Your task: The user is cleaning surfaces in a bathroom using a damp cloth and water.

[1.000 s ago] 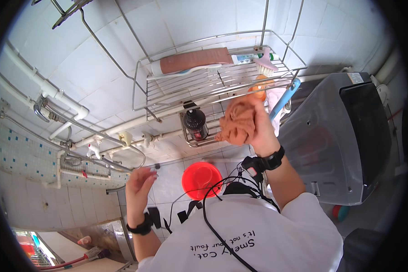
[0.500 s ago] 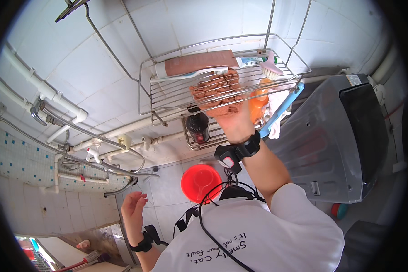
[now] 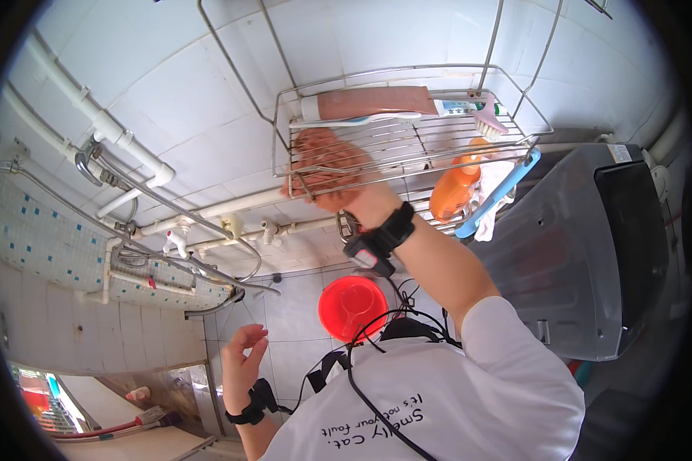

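Steel wire makes up the rack (image 3: 392, 143) on the far wall, its bars crossing in front of the right hand (image 3: 346, 183) and partly screening it. Along the rack's far side lie a brown tube (image 3: 377, 102) and a toothbrush (image 3: 354, 121), with a pink brush (image 3: 487, 121) toward the right. Lower, right of the hand, an orange bottle (image 3: 455, 189) stands beside a light-blue handle (image 3: 500, 194). A grey machine (image 3: 553, 253) fills the right side; a red bucket (image 3: 351, 306) sits on the floor nearer the body.

The right arm reaches far and leftward, bent at the elbow, the hand beneath the rack's left end. The left hand (image 3: 244, 357) hangs well apart at near left, fingers loosely curled, thumb spread, holding nothing.

Brown cloth (image 3: 314, 148) lies against the right hand's palm and fingers, behind the bars; that grip has hold of it, though how tightly the fingers close I cannot tell.
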A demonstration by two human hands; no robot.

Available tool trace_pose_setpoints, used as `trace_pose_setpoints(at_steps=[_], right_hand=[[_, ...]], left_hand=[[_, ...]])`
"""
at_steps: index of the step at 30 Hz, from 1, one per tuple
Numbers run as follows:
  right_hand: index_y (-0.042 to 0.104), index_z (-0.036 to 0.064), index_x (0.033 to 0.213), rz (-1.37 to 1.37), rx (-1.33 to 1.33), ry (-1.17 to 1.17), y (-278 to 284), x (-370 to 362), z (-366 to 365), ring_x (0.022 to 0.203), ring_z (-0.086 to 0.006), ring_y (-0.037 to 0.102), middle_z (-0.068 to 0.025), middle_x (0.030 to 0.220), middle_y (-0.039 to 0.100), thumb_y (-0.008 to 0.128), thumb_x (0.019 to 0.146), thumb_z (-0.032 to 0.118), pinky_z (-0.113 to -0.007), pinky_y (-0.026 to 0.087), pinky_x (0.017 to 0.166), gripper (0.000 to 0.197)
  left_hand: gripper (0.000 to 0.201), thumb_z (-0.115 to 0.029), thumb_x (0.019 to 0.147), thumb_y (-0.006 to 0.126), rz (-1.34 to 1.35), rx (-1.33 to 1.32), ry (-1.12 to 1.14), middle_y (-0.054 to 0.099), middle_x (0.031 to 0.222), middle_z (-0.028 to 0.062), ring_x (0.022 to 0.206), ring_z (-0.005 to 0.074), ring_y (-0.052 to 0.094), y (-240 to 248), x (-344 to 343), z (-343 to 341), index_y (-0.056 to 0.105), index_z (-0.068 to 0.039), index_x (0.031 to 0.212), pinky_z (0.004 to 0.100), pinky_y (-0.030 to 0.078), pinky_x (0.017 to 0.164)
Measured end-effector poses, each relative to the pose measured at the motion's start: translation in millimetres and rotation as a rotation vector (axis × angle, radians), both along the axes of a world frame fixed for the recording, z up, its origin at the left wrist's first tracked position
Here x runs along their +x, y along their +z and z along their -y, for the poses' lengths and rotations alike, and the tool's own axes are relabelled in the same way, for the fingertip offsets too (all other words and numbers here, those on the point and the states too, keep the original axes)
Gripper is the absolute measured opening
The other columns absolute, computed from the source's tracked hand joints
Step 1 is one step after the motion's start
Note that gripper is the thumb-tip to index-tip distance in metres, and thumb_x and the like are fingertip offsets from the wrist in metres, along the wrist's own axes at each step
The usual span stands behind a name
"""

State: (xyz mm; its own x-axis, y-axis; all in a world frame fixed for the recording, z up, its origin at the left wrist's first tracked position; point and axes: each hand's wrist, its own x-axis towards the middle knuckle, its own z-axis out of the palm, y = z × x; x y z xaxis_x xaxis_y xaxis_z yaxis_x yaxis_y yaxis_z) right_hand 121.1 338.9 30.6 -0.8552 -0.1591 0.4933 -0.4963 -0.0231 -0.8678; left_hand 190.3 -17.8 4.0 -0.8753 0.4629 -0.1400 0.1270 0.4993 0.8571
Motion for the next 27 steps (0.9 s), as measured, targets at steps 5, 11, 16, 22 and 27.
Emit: trace_pose_setpoints(at_steps=[5,11,16,22,27], right_hand=[[0.058,-0.0066,0.102,0.173,-1.098,0.047,-6,23,-52,0.089,-0.0404,0.061,-0.0272,0.099,0.060,0.037,0.088,0.027,-0.042,0.055,0.070,0.042],[0.054,-0.0107,0.105,0.212,-1.175,0.078,-22,43,-102,0.090,-0.0457,0.059,-0.0282,0.101,0.059,0.037,0.089,0.032,-0.046,0.053,0.073,0.049],[0.057,-0.0043,0.093,0.057,-1.366,-0.130,-20,61,-97,0.074,-0.0377,0.061,-0.0220,0.090,0.062,0.036,0.088,0.035,-0.041,0.053,0.057,0.045],[0.054,-0.0041,0.104,0.145,-1.213,0.023,3,56,-57,0.086,-0.0405,0.061,-0.0265,0.099,0.060,0.037,0.090,0.039,-0.047,0.053,0.068,0.048],[0.054,0.0001,0.104,0.220,-1.253,0.162,-12,5,-28,0.091,-0.0392,0.058,-0.0183,0.099,0.060,0.041,0.089,0.038,-0.052,0.048,0.079,0.043]], left_hand=[[0.021,-0.002,0.081,0.059,-0.017,0.098,0.099,0.067,0.090,0.0096,0.078,0.0126,0.062,-18,0,18,0.058,0.001,0.102,0.0248,0.047,0.071],[0.022,-0.002,0.081,0.059,0.009,0.110,0.027,0.067,0.090,0.0095,0.079,0.0125,0.062,-21,-10,5,0.058,0.000,0.103,0.0239,0.047,0.070],[0.023,-0.005,0.081,0.060,0.000,0.059,-0.007,0.067,0.090,0.0091,0.079,0.0121,0.061,-19,-15,-9,0.059,-0.001,0.104,0.0239,0.047,0.069],[0.021,-0.001,0.083,0.058,0.065,-0.004,-0.025,0.065,0.091,0.0069,0.082,0.0096,0.058,-16,-14,-7,0.056,0.001,0.103,0.0224,0.045,0.074],[0.021,-0.002,0.082,0.059,0.052,0.004,-0.025,0.065,0.090,0.0066,0.080,0.0088,0.058,-11,-17,-11,0.057,0.001,0.103,0.0222,0.045,0.072]])
